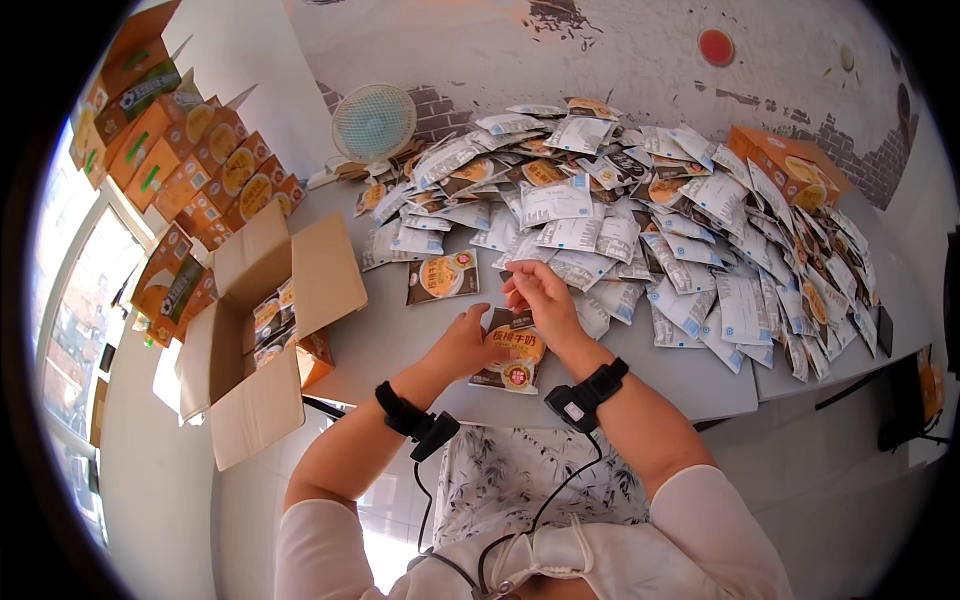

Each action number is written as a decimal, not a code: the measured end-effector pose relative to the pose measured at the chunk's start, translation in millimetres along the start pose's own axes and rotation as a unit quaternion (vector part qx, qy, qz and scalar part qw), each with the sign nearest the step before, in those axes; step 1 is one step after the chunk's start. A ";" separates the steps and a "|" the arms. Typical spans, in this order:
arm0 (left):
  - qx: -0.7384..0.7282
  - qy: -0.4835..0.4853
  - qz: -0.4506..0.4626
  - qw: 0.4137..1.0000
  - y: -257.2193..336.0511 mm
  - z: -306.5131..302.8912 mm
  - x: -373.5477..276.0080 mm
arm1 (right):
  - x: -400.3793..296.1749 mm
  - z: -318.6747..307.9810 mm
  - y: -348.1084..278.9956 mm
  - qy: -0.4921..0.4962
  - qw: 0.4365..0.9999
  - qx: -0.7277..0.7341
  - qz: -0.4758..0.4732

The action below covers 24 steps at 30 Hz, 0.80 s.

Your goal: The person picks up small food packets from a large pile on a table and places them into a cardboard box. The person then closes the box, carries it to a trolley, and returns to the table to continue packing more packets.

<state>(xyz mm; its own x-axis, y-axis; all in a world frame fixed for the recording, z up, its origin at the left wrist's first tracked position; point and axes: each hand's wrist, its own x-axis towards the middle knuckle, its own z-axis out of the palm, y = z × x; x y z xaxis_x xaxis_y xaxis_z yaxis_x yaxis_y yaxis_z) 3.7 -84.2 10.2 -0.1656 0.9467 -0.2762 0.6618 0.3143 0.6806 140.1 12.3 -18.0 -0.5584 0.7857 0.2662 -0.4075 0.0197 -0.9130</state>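
Note:
A brown drink packet (519, 375) with an orange round picture lies upright to me near the table's front edge. My left hand (457, 349) is at its left side, thumb over the printed front and index finger stretched away. Whether it grips the packet is unclear. Above the packet's dark top end is my right hand (546, 300), its fingertips bunched close together. Anything between those fingertips is hidden. Another brown packet (444, 276) lies flat just beyond my left hand.
A large heap of white-backed packets (574, 232) spreads across the grey table (390, 360). At left stands an open carton (259, 427) holding several packets. Orange boxes (217, 161) are stacked behind it. A fan (373, 124) and another orange box (787, 169) stand farther back.

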 end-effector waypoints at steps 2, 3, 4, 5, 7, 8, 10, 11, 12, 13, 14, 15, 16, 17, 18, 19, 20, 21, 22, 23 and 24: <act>0.096 0.063 0.051 0.992 -5.3 7.6 8.0 | -0.2 2.0 -0.7 -0.003 1.000 0.002 -0.003; 0.097 0.061 0.052 0.992 -3.8 8.7 9.3 | -0.2 2.0 -1.3 -0.002 1.000 0.003 -0.005; 0.098 0.059 0.054 0.992 -2.1 9.1 10.3 | 0.0 1.8 -1.1 -0.003 1.000 0.004 -0.005; 0.099 0.057 0.054 0.992 -0.5 9.2 10.6 | 0.1 1.7 -0.5 -0.004 1.000 0.005 -0.006; 0.115 0.051 0.042 0.991 2.1 10.7 7.7 | -0.1 1.9 -2.1 -0.003 1.000 0.004 -0.004; 0.123 0.048 0.035 0.991 3.2 11.7 4.7 | -1.0 2.2 -2.9 -0.003 1.000 0.002 -0.002; 0.098 0.053 0.036 0.993 7.8 15.0 -2.9 | -1.2 1.1 -3.8 -0.001 1.000 0.003 -0.003; 0.085 0.056 0.036 0.994 8.4 16.5 -5.9 | -0.7 0.2 -3.6 -0.002 1.000 0.004 -0.005; 0.044 0.049 0.039 0.997 1.8 17.7 -6.4 | -1.1 1.8 -3.6 -0.005 1.000 0.007 -0.005; 0.003 0.042 0.042 0.998 -8.6 18.5 -4.0 | -1.7 3.2 -3.6 -0.007 1.000 0.004 -0.005; -0.039 0.035 0.046 0.998 -16.0 18.3 -4.7 | -2.3 4.6 -3.8 -0.010 1.000 0.000 -0.005; -0.073 0.029 0.044 0.996 -15.8 16.2 -9.1 | -2.0 4.3 -4.6 -0.010 1.000 -0.004 -0.006; -0.108 0.023 0.043 0.993 -13.4 13.4 -15.6 | -1.9 3.9 -4.8 -0.010 1.000 -0.001 -0.002; -0.143 0.017 0.041 0.989 -13.0 11.3 -20.3 | -2.2 3.4 -4.7 -0.010 1.000 0.002 0.001; -0.187 0.008 0.043 0.981 -16.0 9.4 -23.6 | -2.2 4.0 -4.3 -0.011 1.000 0.006 0.004; -0.230 -0.001 0.045 0.972 -19.2 7.7 -26.9 | -2.4 4.4 -4.1 -0.015 1.000 0.007 0.007; -0.273 -0.011 0.048 0.961 -22.1 5.7 -29.6 | -2.7 4.5 -4.1 -0.018 1.000 0.008 0.009; -0.302 -0.018 0.045 0.952 -26.6 3.8 -31.5 | -3.2 5.5 -3.7 -0.023 1.000 0.009 0.013; -0.331 -0.024 0.042 0.942 -31.8 2.1 -31.8 | -3.4 6.2 -3.6 -0.026 0.999 0.007 0.018; -0.359 -0.031 0.040 0.932 -36.3 0.0 -31.8 | -3.5 6.9 -3.7 -0.030 0.999 0.005 0.022; -0.393 -0.022 0.049 0.918 -39.4 -2.1 -32.0 | -3.5 7.6 -4.6 -0.034 0.999 0.002 0.026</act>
<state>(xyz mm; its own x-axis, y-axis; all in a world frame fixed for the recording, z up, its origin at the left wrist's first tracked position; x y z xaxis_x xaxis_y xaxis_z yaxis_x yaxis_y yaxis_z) -18.6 -126.8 -6.4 -0.0918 0.9749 -0.2030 -0.0622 0.1979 0.9783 138.5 4.8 -12.4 -0.6267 0.7415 0.2395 -0.3794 -0.0219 -0.9250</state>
